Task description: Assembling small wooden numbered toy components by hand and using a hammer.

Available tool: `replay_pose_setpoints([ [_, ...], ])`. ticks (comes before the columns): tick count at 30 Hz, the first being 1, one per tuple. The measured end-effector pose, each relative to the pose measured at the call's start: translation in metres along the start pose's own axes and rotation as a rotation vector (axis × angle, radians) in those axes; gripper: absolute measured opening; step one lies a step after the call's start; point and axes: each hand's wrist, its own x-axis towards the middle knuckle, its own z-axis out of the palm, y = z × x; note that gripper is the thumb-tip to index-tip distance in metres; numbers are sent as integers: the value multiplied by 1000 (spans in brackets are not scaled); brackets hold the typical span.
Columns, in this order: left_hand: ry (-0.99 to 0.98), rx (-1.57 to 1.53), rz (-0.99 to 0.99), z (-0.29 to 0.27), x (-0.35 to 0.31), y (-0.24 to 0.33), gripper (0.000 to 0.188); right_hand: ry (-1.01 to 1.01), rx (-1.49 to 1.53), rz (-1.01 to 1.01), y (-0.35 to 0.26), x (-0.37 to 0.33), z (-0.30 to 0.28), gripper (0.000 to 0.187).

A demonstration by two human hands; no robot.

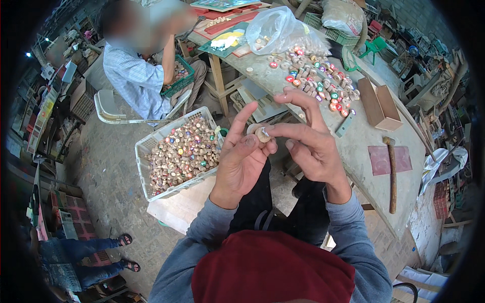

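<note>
My left hand (237, 169) pinches a small round wooden piece (262, 134) between thumb and fingers, with its index finger raised. My right hand (319, 151) comes in from the right, fingers apart, its index fingertip touching the piece's upper side. A dab of something white shows at that fingertip. Both hands are raised above my lap. Left of them, a white plastic basket (174, 190) is heaped with similar wooden pieces, some with coloured faces. More round pieces (323, 81) lie scattered on the grey table (368, 188) beyond my right hand.
On the table are an open wooden box (379, 103), a hammer (392, 174) on a maroon sheet (379, 160), a clear plastic bag (278, 28) and a green board (220, 46) with white and yellow matter. A seated person (134, 76) is at the far left; another person's legs (93, 247) show lower left.
</note>
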Motion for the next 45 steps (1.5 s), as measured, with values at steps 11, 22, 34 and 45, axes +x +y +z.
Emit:
replay_pose_setpoints([
  [11, 69, 102, -10, 6, 1, -10, 68, 85, -651, -146, -14, -19, -16, 44],
  [22, 65, 53, -50, 13, -2, -16, 69, 136, -332, -84, -8, -18, -9, 54],
  [34, 85, 20, -25, 8, -2, -17, 68, 134, 106, 51, 0, -41, 1, 50],
  [45, 87, 5, -44, 11, -3, -19, 69, 163, -47, 86, -7, -36, 5, 42],
])
